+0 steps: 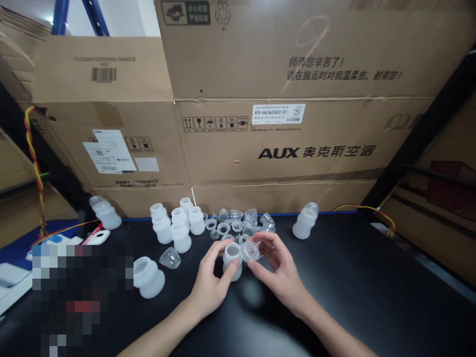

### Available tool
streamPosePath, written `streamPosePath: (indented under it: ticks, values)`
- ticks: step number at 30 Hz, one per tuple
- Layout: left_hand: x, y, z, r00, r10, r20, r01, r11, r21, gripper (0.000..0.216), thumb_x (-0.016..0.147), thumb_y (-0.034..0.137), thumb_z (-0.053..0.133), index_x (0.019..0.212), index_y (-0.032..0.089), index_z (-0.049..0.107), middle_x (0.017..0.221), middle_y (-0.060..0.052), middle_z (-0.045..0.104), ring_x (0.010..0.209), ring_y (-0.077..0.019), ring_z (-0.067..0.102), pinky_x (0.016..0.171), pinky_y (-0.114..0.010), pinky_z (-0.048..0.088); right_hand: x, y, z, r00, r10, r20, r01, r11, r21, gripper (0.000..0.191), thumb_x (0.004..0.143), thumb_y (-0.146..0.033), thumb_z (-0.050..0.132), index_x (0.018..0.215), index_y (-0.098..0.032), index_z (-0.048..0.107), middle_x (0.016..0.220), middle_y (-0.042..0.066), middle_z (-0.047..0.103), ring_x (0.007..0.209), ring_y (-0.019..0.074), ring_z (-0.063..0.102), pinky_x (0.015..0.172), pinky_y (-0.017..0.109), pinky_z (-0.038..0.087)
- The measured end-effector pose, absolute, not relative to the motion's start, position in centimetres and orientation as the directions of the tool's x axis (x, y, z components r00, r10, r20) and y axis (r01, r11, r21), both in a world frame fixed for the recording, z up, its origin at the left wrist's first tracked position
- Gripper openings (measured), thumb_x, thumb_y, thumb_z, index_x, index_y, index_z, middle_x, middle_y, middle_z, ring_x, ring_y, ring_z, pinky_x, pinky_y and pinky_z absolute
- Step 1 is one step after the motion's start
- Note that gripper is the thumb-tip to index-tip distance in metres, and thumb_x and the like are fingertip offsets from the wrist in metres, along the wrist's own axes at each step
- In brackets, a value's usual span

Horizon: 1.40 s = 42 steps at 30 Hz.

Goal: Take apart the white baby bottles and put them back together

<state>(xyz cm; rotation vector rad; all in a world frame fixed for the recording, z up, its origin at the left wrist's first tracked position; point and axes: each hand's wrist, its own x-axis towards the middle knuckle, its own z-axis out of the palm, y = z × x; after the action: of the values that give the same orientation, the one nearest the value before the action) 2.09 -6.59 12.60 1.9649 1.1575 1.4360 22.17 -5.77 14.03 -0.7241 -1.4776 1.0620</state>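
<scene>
My left hand (210, 281) is closed around a small frosted bottle (232, 267), which stands nearly upright with its round mouth uncovered. In my right hand (281, 270) is a translucent nipple with its collar (250, 252), pinched between thumb and fingers. The collar is tilted, its round face toward me, right beside the bottle's mouth; I cannot tell whether the two touch. Just behind my hands lie several loose collars (223, 228) and clear caps (250, 215), some partly hidden by my fingers.
Several open frosted bottles (181, 239) stand at back left. Nearer, another bottle (149, 280) leans beside a clear cap (170, 258). Capped bottles stand at far left (107, 214) and right (305, 222). A cardboard box wall (223, 168) closes off the back of the black table (334, 292).
</scene>
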Motion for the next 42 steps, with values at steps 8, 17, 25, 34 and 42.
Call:
streamPosePath:
  ticks: [8,17,25,34,42]
  values:
    - [2.7,-7.5,13.5,0.298,0.812,0.502,0.274,-0.577,0.769,0.037,0.099,0.027,0.059,0.137,0.024,0.062,0.128,-0.011,0.070,0.117,-0.0245,0.067,0.104,-0.038,0.055,22.5,-6.1,14.5,-0.312,0.853,0.418,-0.097,0.409,-0.907,0.043,0.094,-0.026,0.069,0.133,-0.026,0.054,0.127,0.007,0.066,0.110,0.0207,0.063,0.095,0.032,0.050]
    - [2.8,-7.8,14.0,0.365,0.803,0.472,0.243,-0.571,0.784,0.023,0.097,0.026,0.059,0.118,0.022,0.068,0.117,-0.010,0.071,0.109,-0.0249,0.069,0.101,-0.038,0.056,23.1,-6.7,15.2,-0.401,0.834,0.379,0.138,0.465,-0.875,0.048,0.094,-0.032,0.069,0.140,-0.027,0.057,0.123,0.008,0.066,0.090,0.0189,0.058,0.082,0.033,0.050]
    - [3.0,-8.1,14.1,0.406,0.817,0.410,0.218,-0.522,0.825,0.021,0.095,0.027,0.064,0.114,0.022,0.069,0.115,-0.009,0.072,0.108,-0.0242,0.069,0.099,-0.035,0.055,23.4,-7.4,15.3,-0.465,0.826,0.319,0.171,0.438,-0.883,0.065,0.095,-0.029,0.066,0.154,-0.034,0.039,0.135,0.008,0.063,0.108,0.0239,0.063,0.092,0.037,0.051]
    - [3.0,-8.4,15.0,0.499,0.826,0.263,0.089,-0.350,0.933,0.035,0.091,0.028,0.070,0.125,0.020,0.071,0.130,-0.010,0.073,0.121,-0.0298,0.067,0.111,-0.043,0.051,24.0,-7.5,16.6,-0.513,0.797,0.320,0.152,0.451,-0.880,0.049,0.101,-0.040,0.061,0.149,-0.034,0.051,0.130,0.006,0.068,0.116,0.0244,0.065,0.100,0.038,0.053]
    - [3.0,-8.2,15.6,0.476,0.831,0.289,0.059,-0.358,0.932,0.030,0.089,0.027,0.071,0.119,0.021,0.074,0.124,-0.009,0.075,0.116,-0.0301,0.070,0.108,-0.043,0.053,24.0,-7.1,16.2,-0.542,0.801,0.254,0.072,0.346,-0.936,0.054,0.100,-0.043,0.063,0.151,-0.032,0.048,0.132,0.008,0.066,0.117,0.0252,0.063,0.100,0.041,0.050]
